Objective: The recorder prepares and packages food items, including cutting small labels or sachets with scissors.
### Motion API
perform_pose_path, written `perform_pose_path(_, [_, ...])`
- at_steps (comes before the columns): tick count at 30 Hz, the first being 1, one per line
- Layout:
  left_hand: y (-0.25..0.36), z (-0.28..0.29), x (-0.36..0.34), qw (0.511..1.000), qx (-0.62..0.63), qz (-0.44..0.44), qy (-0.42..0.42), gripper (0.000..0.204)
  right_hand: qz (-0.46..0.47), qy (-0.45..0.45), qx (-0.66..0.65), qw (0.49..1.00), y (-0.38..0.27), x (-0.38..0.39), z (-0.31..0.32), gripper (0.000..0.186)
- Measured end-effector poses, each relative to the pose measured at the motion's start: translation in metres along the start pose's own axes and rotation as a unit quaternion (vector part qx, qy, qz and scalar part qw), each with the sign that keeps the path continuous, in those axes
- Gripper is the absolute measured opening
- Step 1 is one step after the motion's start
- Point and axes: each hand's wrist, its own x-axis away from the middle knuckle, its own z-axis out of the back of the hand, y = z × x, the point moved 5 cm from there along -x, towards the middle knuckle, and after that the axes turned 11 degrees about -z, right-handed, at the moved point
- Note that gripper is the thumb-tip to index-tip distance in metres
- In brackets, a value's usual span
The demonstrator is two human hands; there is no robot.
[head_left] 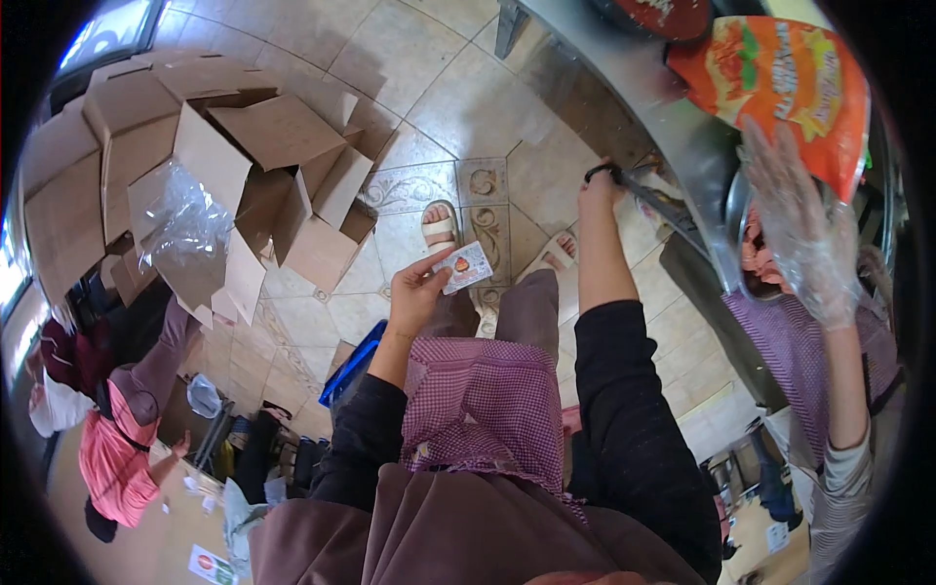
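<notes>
One printed card (470, 267) — pinched between fingers (429, 263) of left hand (414, 292); right hand (598, 183) — fingers unclear.

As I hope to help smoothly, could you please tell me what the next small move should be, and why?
I would probably bring the right hand over to the card to steady it: only the left hand holds it, at one end, while the right is out beside the metal table, its grip unclear.

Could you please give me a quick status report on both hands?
Left hand: pinching card. Right hand: out near table, grip unclear. Boxes off to the left, apart from both hands.
</notes>
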Motion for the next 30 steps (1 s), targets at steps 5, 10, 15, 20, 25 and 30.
perform_pose_path(5, [0.005, 0.085, 0.006, 0.995, -0.084, 0.041, 0.044, 0.032, -0.106, 0.129, -0.135, 0.977, 0.087, 0.110, -0.043, 0.035])
perform_pose_path(10, [0.029, 0.075, -0.001, 0.995, -0.093, 0.024, 0.015, 0.032, 0.024, 0.201, 0.065, 0.977, 0.051, 0.170, -0.052, 0.022])
perform_pose_path(15, [0.042, 0.059, 0.001, 0.996, -0.094, 0.002, -0.007, 0.033, -0.022, 0.204, 0.135, 0.969, 0.072, 0.199, -0.005, 0.035])
perform_pose_path(20, [0.052, 0.049, 0.003, 0.995, -0.065, -0.066, 0.036, 0.032, -0.055, 0.148, 0.203, 0.966, 0.105, 0.244, 0.057, 0.045])
perform_pose_path(25, [0.059, 0.045, -0.008, 0.989, -0.023, -0.106, 0.098, 0.033, -0.111, 0.061, 0.228, 0.965, 0.097, 0.270, 0.104, 0.046])
perform_pose_path(30, [0.075, 0.036, -0.026, 0.977, 0.005, -0.162, 0.140, 0.034, 0.105, -0.109, 0.526, 0.837, 0.024, 0.259, 0.129, 0.047])
